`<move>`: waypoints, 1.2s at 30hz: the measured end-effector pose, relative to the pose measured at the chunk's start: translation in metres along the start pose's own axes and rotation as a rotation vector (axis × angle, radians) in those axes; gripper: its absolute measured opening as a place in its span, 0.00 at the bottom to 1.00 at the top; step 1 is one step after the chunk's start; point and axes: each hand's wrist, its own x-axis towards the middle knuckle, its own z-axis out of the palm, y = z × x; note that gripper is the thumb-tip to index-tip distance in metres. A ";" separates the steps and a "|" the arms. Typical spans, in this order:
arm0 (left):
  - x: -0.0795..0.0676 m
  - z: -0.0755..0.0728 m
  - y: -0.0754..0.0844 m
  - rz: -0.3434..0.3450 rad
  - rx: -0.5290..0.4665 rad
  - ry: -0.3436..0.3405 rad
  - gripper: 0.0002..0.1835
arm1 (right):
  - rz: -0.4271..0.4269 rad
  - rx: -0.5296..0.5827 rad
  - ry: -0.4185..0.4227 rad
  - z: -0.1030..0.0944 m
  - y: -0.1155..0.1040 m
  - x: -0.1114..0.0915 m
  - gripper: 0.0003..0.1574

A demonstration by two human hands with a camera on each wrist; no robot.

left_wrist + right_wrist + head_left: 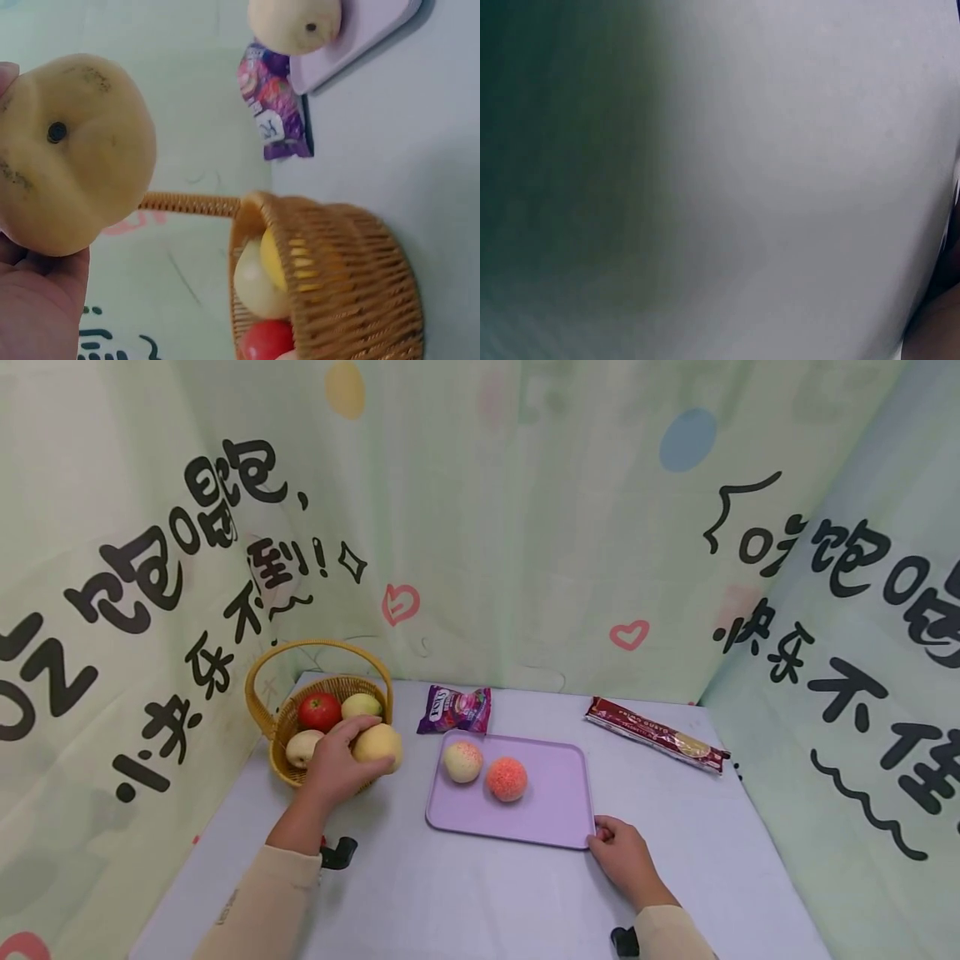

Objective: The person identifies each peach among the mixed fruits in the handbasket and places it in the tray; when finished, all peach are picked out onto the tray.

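Observation:
In the head view my left hand [341,766] holds a round yellow fruit [378,747] between thumb and fingers, above the front right rim of a wicker basket [279,745]. The left wrist view shows this fruit [82,161] close up, lobed, with a dark round spot. A red fruit [319,711] and several pale ones lie in the basket. My right hand [626,862] grips the near right corner of a purple tray [551,818]. On the tray sit a pale peach [462,762] and a coral-red round fruit [507,779]. The right wrist view is mostly blurred.
A purple snack bag [454,709] lies behind the tray's far left edge. Farther right is a long dark red packet [656,735]. The basket's tall handle [330,643] arches over its contents. Printed curtains enclose the white table [480,893] at the back and sides.

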 end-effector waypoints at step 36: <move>-0.008 0.098 -0.008 0.042 -0.139 -0.110 0.33 | -0.010 0.000 -0.001 0.000 -0.001 0.000 0.28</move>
